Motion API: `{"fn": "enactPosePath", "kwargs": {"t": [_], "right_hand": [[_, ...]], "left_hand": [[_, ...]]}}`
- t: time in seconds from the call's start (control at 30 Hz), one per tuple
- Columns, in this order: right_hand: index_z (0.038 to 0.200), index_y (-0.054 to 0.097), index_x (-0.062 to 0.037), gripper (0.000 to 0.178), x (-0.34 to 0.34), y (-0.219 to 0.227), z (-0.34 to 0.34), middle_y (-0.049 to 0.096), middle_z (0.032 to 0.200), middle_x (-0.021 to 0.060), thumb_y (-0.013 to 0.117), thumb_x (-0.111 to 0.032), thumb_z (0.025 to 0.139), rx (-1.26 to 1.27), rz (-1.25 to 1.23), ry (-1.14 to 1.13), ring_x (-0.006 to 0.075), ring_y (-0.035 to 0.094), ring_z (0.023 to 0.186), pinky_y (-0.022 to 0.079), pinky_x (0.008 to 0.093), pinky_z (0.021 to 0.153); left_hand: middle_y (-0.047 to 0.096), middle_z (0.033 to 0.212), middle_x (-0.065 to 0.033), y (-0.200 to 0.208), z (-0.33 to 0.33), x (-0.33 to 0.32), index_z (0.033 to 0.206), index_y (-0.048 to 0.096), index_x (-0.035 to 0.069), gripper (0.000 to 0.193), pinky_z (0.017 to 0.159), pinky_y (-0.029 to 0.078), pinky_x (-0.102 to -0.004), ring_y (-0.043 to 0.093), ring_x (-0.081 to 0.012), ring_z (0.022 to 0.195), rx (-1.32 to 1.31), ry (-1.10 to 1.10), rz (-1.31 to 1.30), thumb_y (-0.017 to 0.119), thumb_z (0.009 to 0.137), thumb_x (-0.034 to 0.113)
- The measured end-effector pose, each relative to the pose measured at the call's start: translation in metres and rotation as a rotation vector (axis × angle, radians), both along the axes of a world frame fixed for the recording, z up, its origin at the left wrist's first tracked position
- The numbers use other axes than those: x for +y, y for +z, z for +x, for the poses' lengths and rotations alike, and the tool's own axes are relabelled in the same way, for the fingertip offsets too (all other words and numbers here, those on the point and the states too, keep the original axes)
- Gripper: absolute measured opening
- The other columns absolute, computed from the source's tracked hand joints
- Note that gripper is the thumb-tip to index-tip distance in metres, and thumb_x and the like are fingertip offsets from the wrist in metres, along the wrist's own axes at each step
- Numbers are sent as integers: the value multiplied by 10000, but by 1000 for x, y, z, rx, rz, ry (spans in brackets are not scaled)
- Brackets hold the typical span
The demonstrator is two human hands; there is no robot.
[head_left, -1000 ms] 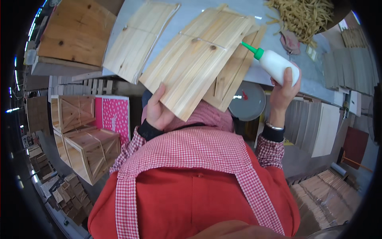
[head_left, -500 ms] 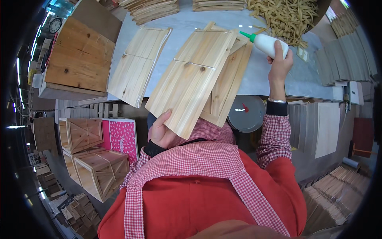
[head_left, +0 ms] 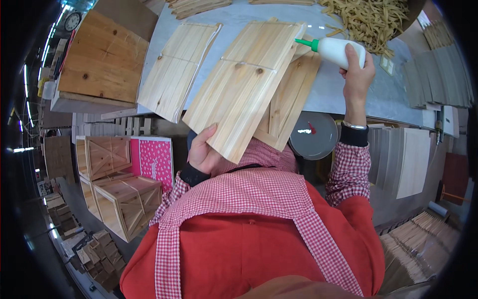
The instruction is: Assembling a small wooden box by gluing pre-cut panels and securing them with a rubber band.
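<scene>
My left hand point(head_left: 205, 152) grips the near left corner of a pale wooden panel point(head_left: 231, 104), thumb on top. The panel slants away over the table edge, a thin white line running across its far part. My right hand point(head_left: 357, 74) is wrapped round a white squeeze bottle point(head_left: 334, 52) with a green nozzle point(head_left: 306, 44). The nozzle tip points left at the panel's far right edge; I cannot tell whether it touches. Beneath the panel, partly hidden, lies a framed wooden panel point(head_left: 295, 97) with a diagonal brace.
Another pale panel point(head_left: 174, 70) with white lines lies left on the grey table point(head_left: 338, 99). A wooden box point(head_left: 102, 62) stands beyond it. Curly strips point(head_left: 368, 22) are heaped at the far right. A round grey stool point(head_left: 313, 137) stands below the table edge, wooden crates point(head_left: 127, 199) at lower left.
The nozzle tip has come a short way nearer to me along the panel's right edge. The whole view has shifted slightly; my left hand keeps its hold.
</scene>
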State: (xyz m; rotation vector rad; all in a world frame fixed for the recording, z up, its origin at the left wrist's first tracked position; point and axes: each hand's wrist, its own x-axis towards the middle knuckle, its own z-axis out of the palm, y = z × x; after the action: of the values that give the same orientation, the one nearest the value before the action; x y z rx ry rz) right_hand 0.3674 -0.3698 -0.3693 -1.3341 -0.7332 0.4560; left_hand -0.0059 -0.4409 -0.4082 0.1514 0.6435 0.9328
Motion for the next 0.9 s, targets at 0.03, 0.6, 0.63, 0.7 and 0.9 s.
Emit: {"fn": "enactPosePath", "kwargs": {"t": [0.03, 0.6, 0.63, 0.7, 0.9], "right_hand": [[1023, 594, 7, 371, -5, 3, -4, 602, 774, 48, 690, -319, 875, 4, -6, 12, 73, 518, 537, 395, 198, 433], [1058, 570, 2, 337, -84, 34, -88, 605, 882, 55, 637, -285, 896, -246, 111, 406, 94, 563, 726, 442, 210, 542], [1065, 568, 6, 343, -87, 36, -91, 605, 893, 58, 636, -285, 898, -283, 120, 440, 99, 565, 742, 450, 216, 564], [1071, 565, 9, 349, -87, 38, -95, 604, 903, 61, 635, -285, 899, -323, 134, 478, 104, 566, 759, 458, 221, 587], [1060, 555, 23, 316, -79, 42, -102, 597, 929, 69, 672, -213, 885, -237, 125, 339, 115, 548, 819, 453, 255, 725]], "left_hand": [[456, 1378, -219, 1, 0, 2, 1415, 278, -41, 599, 1098, 366, -455, 465, -328, 1280, 11, -2, 27, 568, 912, 104], [467, 1365, -234, 21, 13, 64, 1370, 345, -67, 516, 1094, 375, -467, 473, -335, 1272, -113, 14, 230, 541, 944, 147], [472, 1360, -228, 22, 14, 67, 1364, 346, -72, 508, 1095, 378, -458, 474, -326, 1272, -129, 28, 245, 543, 942, 130], [481, 1348, -215, 24, 14, 70, 1350, 349, -80, 492, 1097, 384, -441, 476, -306, 1272, -163, 49, 276, 549, 936, 96], [495, 1334, -197, 31, 8, 72, 1335, 369, -75, 485, 1094, 394, -423, 493, -289, 1253, -171, 71, 281, 571, 920, 73]]}}
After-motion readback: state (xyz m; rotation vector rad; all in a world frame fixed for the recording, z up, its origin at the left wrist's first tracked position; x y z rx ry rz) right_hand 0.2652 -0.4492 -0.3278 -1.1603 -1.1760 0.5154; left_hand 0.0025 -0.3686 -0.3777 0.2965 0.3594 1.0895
